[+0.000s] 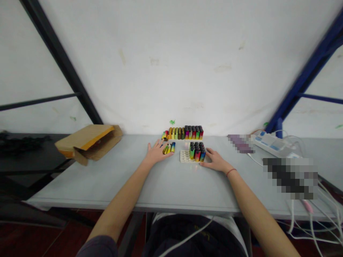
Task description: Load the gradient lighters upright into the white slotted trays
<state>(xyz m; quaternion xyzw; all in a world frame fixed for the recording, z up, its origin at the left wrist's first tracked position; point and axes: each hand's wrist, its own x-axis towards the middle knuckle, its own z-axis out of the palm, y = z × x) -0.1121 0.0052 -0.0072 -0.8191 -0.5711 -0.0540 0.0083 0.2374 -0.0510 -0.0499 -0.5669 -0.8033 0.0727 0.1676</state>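
A white tray (183, 157) with round holes lies mid-table, its right part filled with upright rainbow-coloured lighters (197, 151). My right hand (215, 160) rests beside the tray's right end, fingers curled against it. My left hand (155, 152) lies flat on the table with fingers spread, touching a few loose lighters (169, 148) lying just left of the tray. Behind them a row of upright lighters (184, 132) stands along the wall.
An open cardboard box (89, 143) lies on its side at the left of the grey table (171, 185). A white power strip (273, 143) and several cables sit at the right. Black and blue frame bars rise on both sides.
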